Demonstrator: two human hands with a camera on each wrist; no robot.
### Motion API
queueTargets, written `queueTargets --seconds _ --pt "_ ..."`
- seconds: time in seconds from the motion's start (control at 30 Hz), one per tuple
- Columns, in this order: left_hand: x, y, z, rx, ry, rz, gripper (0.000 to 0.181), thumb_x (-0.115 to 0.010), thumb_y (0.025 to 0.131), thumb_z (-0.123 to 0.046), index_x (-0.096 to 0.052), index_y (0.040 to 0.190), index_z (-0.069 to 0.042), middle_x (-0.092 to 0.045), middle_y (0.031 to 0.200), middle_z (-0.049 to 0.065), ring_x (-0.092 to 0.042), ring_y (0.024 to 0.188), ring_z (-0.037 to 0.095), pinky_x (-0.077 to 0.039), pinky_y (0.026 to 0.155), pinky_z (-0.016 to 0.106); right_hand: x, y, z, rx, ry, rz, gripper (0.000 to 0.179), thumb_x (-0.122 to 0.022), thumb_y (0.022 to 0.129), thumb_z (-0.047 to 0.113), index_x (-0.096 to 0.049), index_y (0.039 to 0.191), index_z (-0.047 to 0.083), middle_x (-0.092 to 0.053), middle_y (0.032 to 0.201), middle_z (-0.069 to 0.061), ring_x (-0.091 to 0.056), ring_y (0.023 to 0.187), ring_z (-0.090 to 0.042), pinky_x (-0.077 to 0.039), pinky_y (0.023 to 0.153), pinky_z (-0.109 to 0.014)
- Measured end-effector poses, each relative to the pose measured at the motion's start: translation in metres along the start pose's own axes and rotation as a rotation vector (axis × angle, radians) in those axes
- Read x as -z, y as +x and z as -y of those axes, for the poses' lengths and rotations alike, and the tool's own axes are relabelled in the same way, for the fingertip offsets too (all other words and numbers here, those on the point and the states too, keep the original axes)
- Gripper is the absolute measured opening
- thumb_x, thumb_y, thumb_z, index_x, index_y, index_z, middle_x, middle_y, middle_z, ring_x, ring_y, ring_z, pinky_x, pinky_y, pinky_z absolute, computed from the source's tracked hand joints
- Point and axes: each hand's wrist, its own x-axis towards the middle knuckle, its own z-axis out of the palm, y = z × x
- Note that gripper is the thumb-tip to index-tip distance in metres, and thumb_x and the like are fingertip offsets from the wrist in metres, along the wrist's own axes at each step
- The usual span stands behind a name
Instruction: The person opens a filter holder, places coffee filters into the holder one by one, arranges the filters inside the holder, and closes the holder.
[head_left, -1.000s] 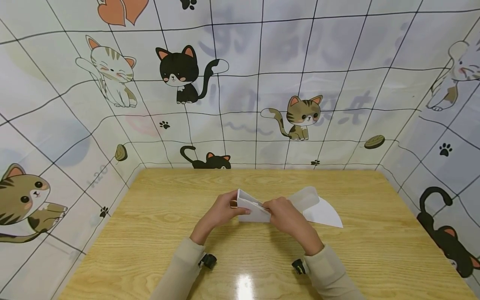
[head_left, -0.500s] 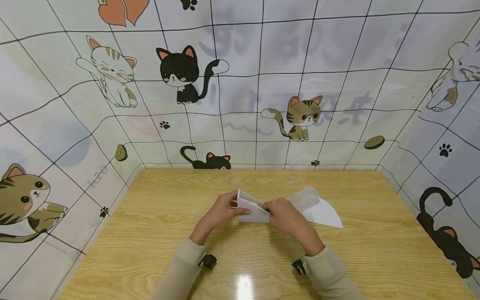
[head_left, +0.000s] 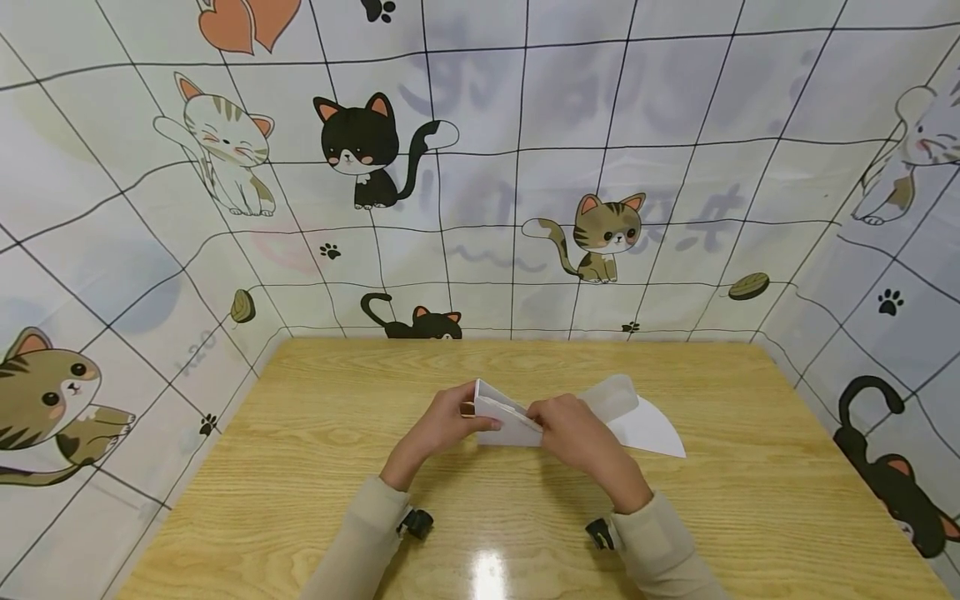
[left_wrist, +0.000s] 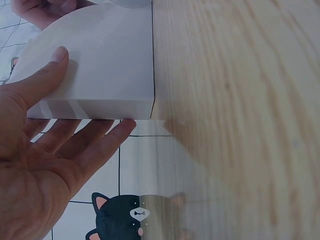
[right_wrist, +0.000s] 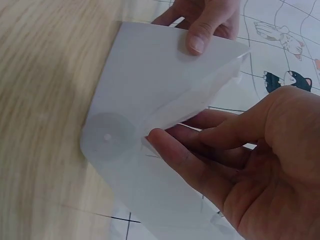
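A white folded paper box (head_left: 508, 422) with an open slot along its top stands on its edge on the table in the head view. My left hand (head_left: 442, 421) grips its left end, thumb on the near face and fingers at the back, as the left wrist view shows. In the right wrist view my right hand (right_wrist: 225, 150) pinches the slot's edge between thumb and fingers. Beyond the right hand extend a greyish panel (head_left: 613, 398) and a white fan-shaped flap (head_left: 651, 429). A round, pale disc (right_wrist: 109, 137) with a small dot marks the lower corner.
The wooden table (head_left: 337, 392) ends at a white curtain (head_left: 480, 167) printed with cats and grid lines, which hangs behind and on both sides. Small black cameras (head_left: 417, 523) sit at both wrists.
Both hands keep the same hold on the white box. My right hand has shifted very slightly to the right.
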Motion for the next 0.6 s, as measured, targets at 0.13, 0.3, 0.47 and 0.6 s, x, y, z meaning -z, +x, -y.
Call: queueTargets --seconds 0.13,0.3,0.47,0.6 --pt "0.000 0.000 0.000 -0.003 0.004 -0.002 0.035 -0.080 0.091 -0.017 -0.067 0.124 -0.013 -0.073 0.118 0.011 -0.074 0.107 0.029 -0.063 0.083 0.035 0.010 -0.004 0.003 0.005 -0.004 -0.022 0.029 -0.061 0.089 -0.011 -0.078 0.108 0.004 -0.079 0.105 -0.013 -0.074 0.088 -0.022 -0.060 0.073 -0.036" --pt "0.000 0.001 0.000 -0.001 -0.005 -0.003 0.034 -0.081 0.091 -0.016 -0.067 0.122 -0.012 -0.073 0.119 0.011 -0.075 0.106 0.029 -0.064 0.084 0.035 0.023 -0.009 0.006 0.049 -0.007 -0.077 0.024 -0.059 0.096 -0.007 -0.077 0.109 0.003 -0.079 0.107 -0.013 -0.075 0.089 -0.022 -0.060 0.074 -0.036" --pt "0.000 0.001 0.000 0.003 0.000 -0.003 0.034 -0.081 0.091 -0.016 -0.067 0.122 -0.012 -0.073 0.118 0.011 -0.075 0.106 0.029 -0.064 0.085 0.035 0.035 -0.013 0.005 0.024 0.004 -0.114 0.021 -0.060 0.100 0.001 -0.076 0.114 0.003 -0.078 0.109 -0.013 -0.064 0.069 -0.010 -0.048 0.059 -0.023" --pt "0.000 0.001 -0.001 0.000 0.001 -0.001 0.034 -0.081 0.091 -0.016 -0.068 0.122 -0.012 -0.074 0.118 0.010 -0.075 0.106 0.028 -0.063 0.085 0.034 0.047 -0.017 0.002 0.014 0.007 -0.180 0.019 -0.061 0.100 0.003 -0.076 0.112 0.002 -0.079 0.105 -0.013 -0.059 0.064 -0.008 -0.045 0.055 -0.023"
